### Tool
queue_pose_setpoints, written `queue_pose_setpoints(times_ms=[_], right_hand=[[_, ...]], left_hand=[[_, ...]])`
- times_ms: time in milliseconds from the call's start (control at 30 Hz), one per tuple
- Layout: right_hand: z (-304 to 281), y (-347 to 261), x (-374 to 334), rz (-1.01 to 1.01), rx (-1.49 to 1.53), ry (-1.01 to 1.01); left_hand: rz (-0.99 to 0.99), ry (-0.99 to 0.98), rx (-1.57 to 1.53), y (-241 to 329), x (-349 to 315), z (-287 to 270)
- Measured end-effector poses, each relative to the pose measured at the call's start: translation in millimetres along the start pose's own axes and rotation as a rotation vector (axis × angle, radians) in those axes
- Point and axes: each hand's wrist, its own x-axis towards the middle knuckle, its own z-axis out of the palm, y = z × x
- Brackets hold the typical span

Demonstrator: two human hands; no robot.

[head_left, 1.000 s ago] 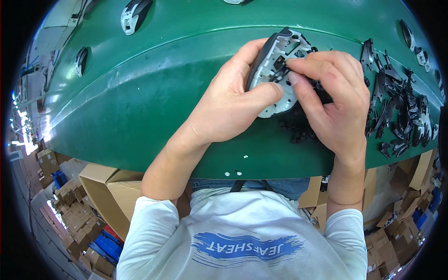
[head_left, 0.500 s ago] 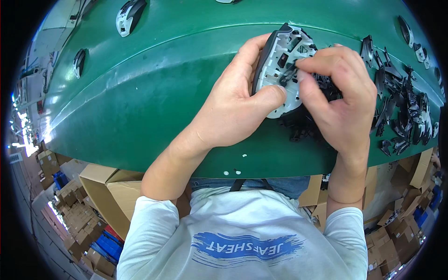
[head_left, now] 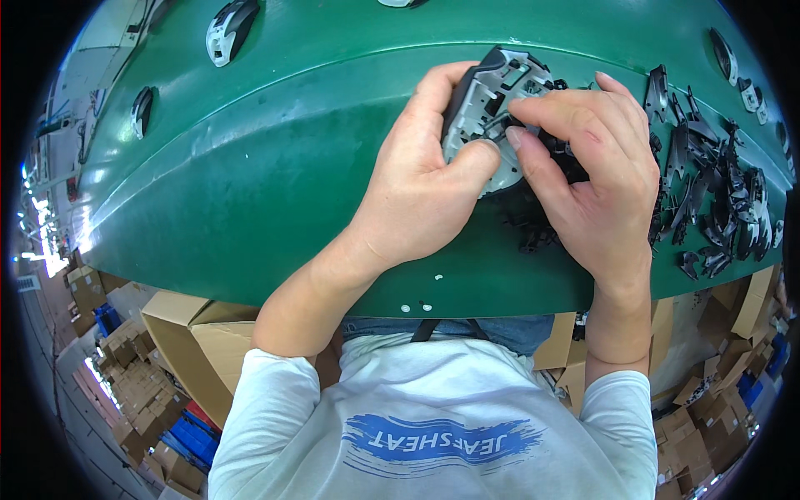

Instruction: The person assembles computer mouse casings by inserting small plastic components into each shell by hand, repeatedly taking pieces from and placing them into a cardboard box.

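My left hand (head_left: 421,183) grips a computer mouse shell (head_left: 510,77), its fingers behind the black outer side and its thumb over the near end. The shell is tilted up, with its pale, ribbed inner side showing. My right hand (head_left: 596,171) reaches over it from the right, thumb and forefinger pinched on a small dark part (head_left: 495,125) against the inside of the shell. The fingertips cover much of that part, so its full shape is hidden. Black plastic pieces (head_left: 531,233) lie on the table below and behind my right hand.
On the green table (head_left: 225,183), a heap of black plastic parts (head_left: 721,200) lies at the right. Mouse shells (head_left: 232,33) stand at the far left and far right. Small white bits (head_left: 427,307) lie near the front edge. Cardboard boxes (head_left: 196,333) stand below the table.
Both hands and the shell have shifted slightly left, and the shell is tilted a little more. The right fingertips remain pinched at the small dark part.
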Motion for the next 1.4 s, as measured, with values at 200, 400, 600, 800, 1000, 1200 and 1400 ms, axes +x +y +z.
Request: queue_pose_setpoints(times_ms=[200,400,600,800,1000,1200,1400], right_hand=[[0,-3,-2,-0.055,-0.010,-0.005],[0,0,0,-0.015,-0.036,0.030],[-2,-6,-2,0.133,0.069,-0.048],[-8,-4,-2,0.091,0.040,-0.110],[-8,-4,1,0.047,0.012,-0.173],[-8,-1,1,0.054,0.068,-0.106],[-9,-1,1,0.042,0.015,-0.094]], left_hand=[[-0.039,-0.025,-0.123,5,-3,8],[0.029,0.011,-0.072,-4,1,3],[-0.007,0.056,-0.142,3,-1,8],[-0.104,-0.028,-0.392,5,-2,5],[0.000,0.028,-0.299,2,-2,8],[-0.053,0.039,-0.251,3,-1,5],[-0.039,0.008,-0.311,3,-4,7]])
